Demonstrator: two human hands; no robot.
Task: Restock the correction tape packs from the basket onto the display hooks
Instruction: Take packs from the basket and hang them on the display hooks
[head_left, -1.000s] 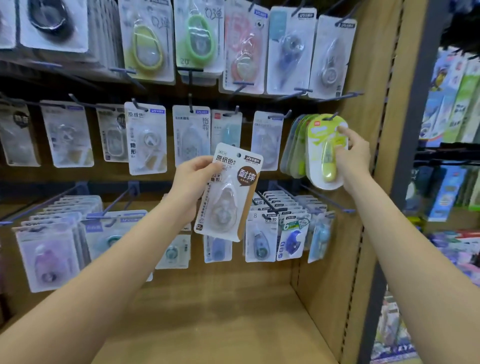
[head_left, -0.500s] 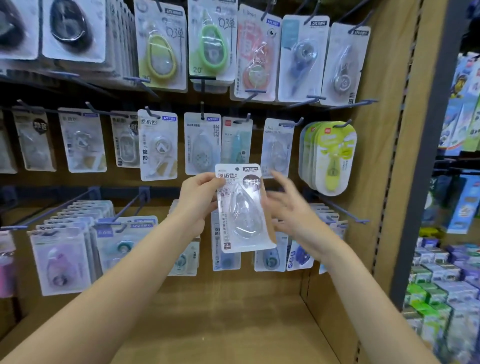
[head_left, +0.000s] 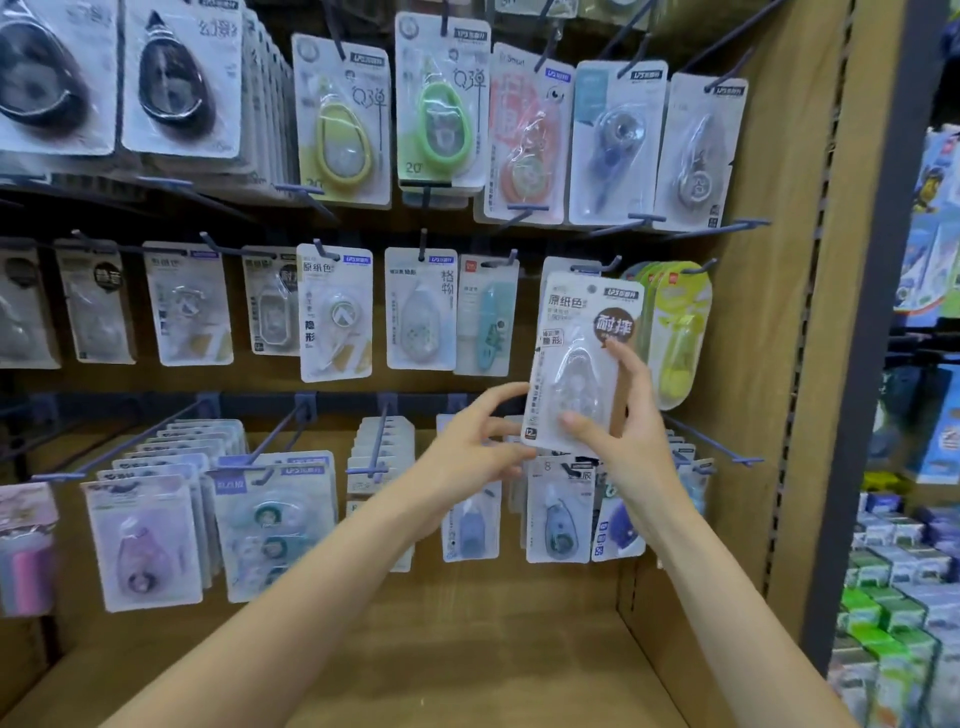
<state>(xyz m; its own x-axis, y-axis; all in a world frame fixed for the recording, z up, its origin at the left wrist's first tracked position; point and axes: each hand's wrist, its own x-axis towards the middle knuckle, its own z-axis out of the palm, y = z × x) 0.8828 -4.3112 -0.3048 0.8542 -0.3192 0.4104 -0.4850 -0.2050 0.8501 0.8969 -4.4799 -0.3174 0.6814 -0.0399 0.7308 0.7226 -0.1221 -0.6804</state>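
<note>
A correction tape pack (head_left: 584, 332), white card with a brown round label and a clear blister, is held upright in front of the middle row of hooks. My right hand (head_left: 623, 415) grips it from the right, thumb on the blister's lower front and fingers along its right edge. My left hand (head_left: 467, 447) is at the pack's lower left corner with fingers loosely spread, fingertips touching its edge. The pack's top lies just below a hook (head_left: 597, 266) that carries a similar pack behind it. The basket is out of view.
Green packs (head_left: 675, 322) hang just right of the held pack, against the wooden side panel (head_left: 779, 312). Long hooks (head_left: 717, 441) jut forward from the lower row under my hands. Other tape packs fill the rows above and left. A wooden shelf (head_left: 467, 649) lies below.
The pack has passed from my left hand to my right hand and moved up and right toward the middle-row hook. My left hand has loosened at its lower corner.
</note>
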